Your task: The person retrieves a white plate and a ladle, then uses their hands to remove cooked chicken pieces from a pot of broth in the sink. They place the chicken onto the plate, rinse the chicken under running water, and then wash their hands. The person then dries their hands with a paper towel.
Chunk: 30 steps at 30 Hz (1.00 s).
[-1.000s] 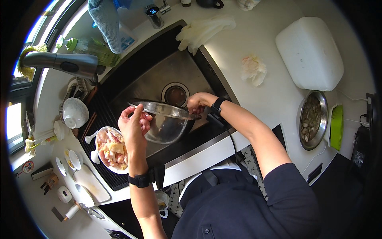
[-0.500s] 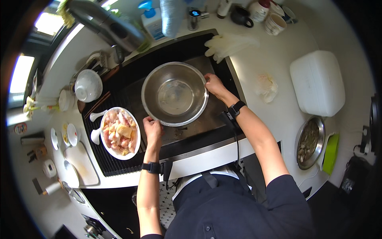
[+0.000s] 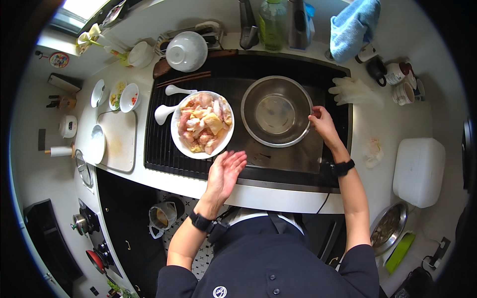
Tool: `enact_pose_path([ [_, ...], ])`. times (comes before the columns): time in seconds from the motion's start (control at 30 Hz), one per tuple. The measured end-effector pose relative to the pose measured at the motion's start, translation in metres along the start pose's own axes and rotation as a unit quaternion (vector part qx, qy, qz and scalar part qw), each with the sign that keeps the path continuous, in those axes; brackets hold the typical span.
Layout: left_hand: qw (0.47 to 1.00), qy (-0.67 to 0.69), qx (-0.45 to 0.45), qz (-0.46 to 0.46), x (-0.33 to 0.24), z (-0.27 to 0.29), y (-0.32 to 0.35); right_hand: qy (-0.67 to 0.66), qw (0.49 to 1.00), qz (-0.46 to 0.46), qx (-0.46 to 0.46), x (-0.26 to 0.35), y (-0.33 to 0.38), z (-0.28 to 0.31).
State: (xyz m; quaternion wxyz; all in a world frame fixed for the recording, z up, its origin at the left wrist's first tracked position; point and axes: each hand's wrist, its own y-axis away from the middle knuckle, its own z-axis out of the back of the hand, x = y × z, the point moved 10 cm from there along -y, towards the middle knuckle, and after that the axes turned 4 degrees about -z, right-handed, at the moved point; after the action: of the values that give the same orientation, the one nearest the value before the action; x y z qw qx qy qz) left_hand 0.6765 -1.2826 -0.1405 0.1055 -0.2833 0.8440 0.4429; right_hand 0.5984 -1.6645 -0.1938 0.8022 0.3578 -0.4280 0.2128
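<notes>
A steel mixing bowl [image 3: 276,110] sits in the dark sink [image 3: 298,154], empty inside. My right hand [image 3: 323,124] grips its right rim. To its left, a white plate of raw chicken pieces [image 3: 202,124] rests on the black ribbed drainer [image 3: 159,144]. My left hand [image 3: 226,171] hovers open, fingers spread, just below the plate and apart from it. Both wrists wear dark bands.
A white spoon [image 3: 164,113] lies left of the plate. A white cutting board [image 3: 118,139] and small dishes [image 3: 130,97] sit further left. An upturned white bowl [image 3: 186,51] stands behind. White gloves [image 3: 354,90], mugs [image 3: 401,82] and a white container [image 3: 418,171] are at right.
The view has swung, so the sink now sits higher in the picture. My left hand has come off the bowl's rim and opened below the plate. My right hand still holds the bowl.
</notes>
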Motion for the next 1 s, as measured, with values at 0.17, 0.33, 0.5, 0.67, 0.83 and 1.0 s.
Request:
enact_pose_path([
  [0.17,0.958,-0.161,-0.108,-0.213,-0.089,0.061,0.025,-0.066,0.985,0.059,0.150,0.096,0.062,-0.046],
  [0.33,0.888,-0.373,-0.118,-0.241,-0.181,0.071,-0.007,0.009,0.969,0.116,0.217,0.149,0.084,-0.138],
  [0.5,0.913,-0.376,-0.015,-0.159,-0.189,0.046,-0.027,-0.044,0.952,0.080,0.293,0.158,0.084,-0.210],
  [0.67,0.885,-0.425,-0.017,-0.191,-0.193,0.027,-0.021,-0.046,0.973,0.098,0.203,0.161,0.086,-0.205],
  [0.83,0.908,-0.369,0.077,-0.184,-0.173,-0.016,-0.012,-0.110,0.975,0.050,0.188,0.140,0.090,-0.175],
  [1.0,0.919,-0.316,0.163,-0.172,-0.119,-0.066,-0.025,-0.169,0.966,-0.025,0.196,0.098,0.076,-0.115],
])
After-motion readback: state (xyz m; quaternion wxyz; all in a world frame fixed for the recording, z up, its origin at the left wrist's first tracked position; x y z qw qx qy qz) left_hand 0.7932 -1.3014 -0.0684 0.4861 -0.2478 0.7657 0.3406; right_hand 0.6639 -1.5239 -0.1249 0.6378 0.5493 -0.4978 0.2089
